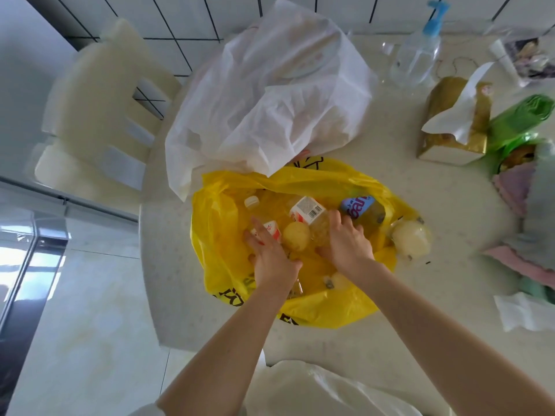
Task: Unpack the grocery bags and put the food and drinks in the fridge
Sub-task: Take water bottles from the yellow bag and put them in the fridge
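Both hands reached into open yellow bag (324,307) on table (420,325). Left hand (271,255) laid flat, fingers straight and spread, over red-and-white carton (271,231). Right hand (345,241) curled round clear bottle (318,225) — blue-labelled bottle (362,208) just beyond fingertips. White bag (270,94) seen behind.

The blue bottle label (357,207) shows partial letters like "oan"; the carton (307,210) carries a barcode, its numbers unreadable.
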Available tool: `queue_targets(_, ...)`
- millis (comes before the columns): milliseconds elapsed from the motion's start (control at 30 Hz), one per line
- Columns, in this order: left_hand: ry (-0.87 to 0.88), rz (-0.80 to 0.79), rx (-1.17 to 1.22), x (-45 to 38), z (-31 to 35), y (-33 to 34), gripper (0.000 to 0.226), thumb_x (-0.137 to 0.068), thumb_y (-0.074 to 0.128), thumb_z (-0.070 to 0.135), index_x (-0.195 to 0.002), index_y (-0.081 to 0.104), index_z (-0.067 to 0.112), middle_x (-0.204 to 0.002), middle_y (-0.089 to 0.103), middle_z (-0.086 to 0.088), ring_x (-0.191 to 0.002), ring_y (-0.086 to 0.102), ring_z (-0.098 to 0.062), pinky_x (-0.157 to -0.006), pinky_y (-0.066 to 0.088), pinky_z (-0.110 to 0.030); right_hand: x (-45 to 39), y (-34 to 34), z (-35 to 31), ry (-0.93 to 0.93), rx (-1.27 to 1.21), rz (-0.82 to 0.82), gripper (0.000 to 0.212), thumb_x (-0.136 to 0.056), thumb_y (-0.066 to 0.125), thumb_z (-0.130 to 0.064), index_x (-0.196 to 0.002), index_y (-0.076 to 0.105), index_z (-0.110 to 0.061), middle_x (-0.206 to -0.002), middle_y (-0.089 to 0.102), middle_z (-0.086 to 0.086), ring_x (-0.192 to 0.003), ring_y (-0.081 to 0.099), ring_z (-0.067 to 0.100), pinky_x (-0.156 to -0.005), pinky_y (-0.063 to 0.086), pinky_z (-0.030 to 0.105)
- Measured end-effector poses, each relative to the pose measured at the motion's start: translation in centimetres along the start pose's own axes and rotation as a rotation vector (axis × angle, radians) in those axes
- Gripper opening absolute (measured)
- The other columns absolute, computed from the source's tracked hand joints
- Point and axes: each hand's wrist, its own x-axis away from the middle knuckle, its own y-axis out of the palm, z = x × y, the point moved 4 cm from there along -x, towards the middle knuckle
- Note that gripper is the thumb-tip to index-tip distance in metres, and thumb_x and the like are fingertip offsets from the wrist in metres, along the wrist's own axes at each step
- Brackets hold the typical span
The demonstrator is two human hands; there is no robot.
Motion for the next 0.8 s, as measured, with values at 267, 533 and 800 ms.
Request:
queue_targets(267,0.046,-0.035,0.352,-0.1,-0.9,-0.9,0.128,-0.071,0.084,0.018,-0.152,-0.013,0.036,-0.149,0.031,-0.008,-0.131,0.041,-0.027,-0.098,0.047,-0.039,-0.1,-0.6,0.9,0.030,-0.112,-0.001,0.082,-0.080,0.073,-0.033,-0.142,0.023,-0.011,-0.136,0.044,0.015,-0.121,0.045,0.040,-0.096,0.045,0.054)
queue_targets(533,-0.099,-0.230,0.718,0.4,-2.5,-3.2,0.104,-0.073,0.082,0.012,-0.151,0.019,0.041,-0.138,0.045,0.001,-0.120,0.052,-0.025,-0.082,0.056,-0.039,0.9,-1.5,2.0,0.079,-0.210,0.020,0.077,-0.078,0.075,-0.039,-0.135,0.032,-0.013,-0.128,0.055,0.013,-0.111,0.057,0.032,-0.087,0.054,0.043)
queue_targets(800,-0.138,-0.292,1.018,1.4,-4.3,-4.0,0.083,-0.078,0.077,0.006,-0.141,0.037,0.043,-0.124,0.060,-0.005,-0.104,0.064,-0.028,-0.080,0.058,-0.048,3.4,-0.7,1.7,0.109,-0.477,-0.132,0.083,-0.069,0.079,-0.049,-0.136,0.043,-0.016,-0.125,0.059,0.004,-0.109,0.059,0.024,-0.083,0.055,0.036)
